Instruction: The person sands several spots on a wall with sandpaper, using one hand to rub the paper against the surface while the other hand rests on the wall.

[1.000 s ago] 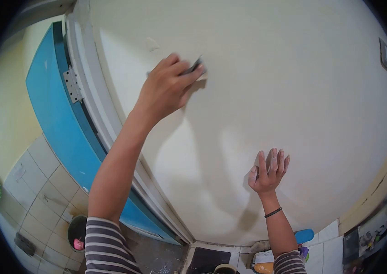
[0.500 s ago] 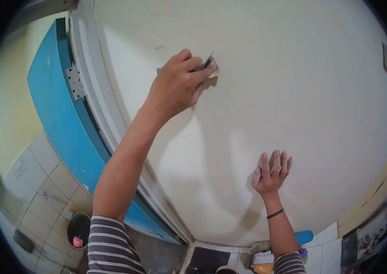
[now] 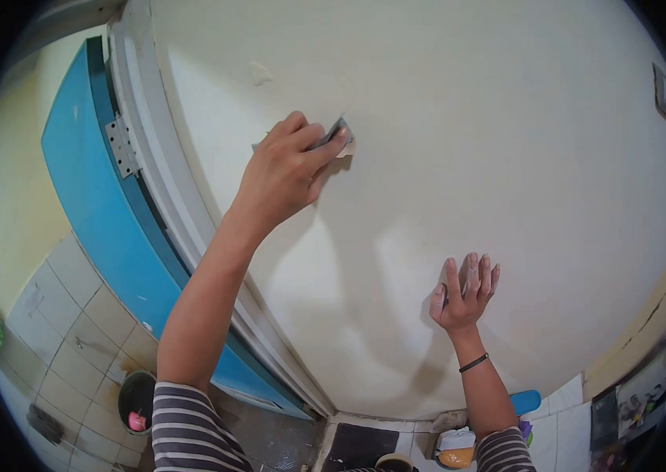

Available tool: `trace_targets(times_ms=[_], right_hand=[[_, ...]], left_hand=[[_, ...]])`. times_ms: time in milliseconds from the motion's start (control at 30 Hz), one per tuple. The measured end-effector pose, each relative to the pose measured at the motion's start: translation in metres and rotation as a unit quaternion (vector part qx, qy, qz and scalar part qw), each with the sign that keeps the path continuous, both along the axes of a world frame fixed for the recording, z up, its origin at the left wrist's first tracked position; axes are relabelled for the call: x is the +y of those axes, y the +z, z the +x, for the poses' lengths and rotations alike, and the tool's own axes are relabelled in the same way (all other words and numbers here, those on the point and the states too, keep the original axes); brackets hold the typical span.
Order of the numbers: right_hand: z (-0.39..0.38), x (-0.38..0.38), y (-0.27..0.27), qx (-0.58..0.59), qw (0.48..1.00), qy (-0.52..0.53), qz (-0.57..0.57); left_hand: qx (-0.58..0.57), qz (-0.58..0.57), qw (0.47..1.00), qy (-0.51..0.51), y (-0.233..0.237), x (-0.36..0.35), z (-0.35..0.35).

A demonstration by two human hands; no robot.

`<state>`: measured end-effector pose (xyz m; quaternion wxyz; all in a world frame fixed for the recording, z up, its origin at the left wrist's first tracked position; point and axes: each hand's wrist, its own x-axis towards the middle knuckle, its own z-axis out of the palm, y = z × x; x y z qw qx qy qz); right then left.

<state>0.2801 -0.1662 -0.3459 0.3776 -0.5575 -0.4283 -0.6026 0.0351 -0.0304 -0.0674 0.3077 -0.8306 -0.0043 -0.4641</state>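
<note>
Since the earlier frame the left grip (image 3: pixel 286 164) has been moving a little lower on the wall (image 3: pixel 467 157); its fingers are closing firmly around a folded grey sheet (image 3: pixel 341 130), which is showing a stiff upturned corner and a pale beige edge against the smooth, off-white surface. The right grip (image 3: pixel 463 305) is staying lower down, fingers extended and slightly parted, whitish dust coating them. A pale, irregular patch (image 3: pixel 260 74) is marking the wall above the left grip.
</note>
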Motion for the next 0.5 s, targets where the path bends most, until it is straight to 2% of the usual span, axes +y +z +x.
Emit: trace_targets(times_ms=[167,333,500], right_hand=[[-0.002,0.001,0.0,0.005,1.0,-0.002,0.001],[-0.002,-0.001,-0.002,0.006,1.0,-0.003,-0.007],[-0.003,0.004,0.001,0.004,1.0,-0.001,0.006]], left_hand=[[-0.01,-0.004,1.0,-0.016,0.012,0.001,0.007],[-0.018,-0.018,1.0,-0.008,-0.011,-0.001,0.002],[-0.02,-0.01,1.0,-0.018,0.013,-0.001,0.01]])
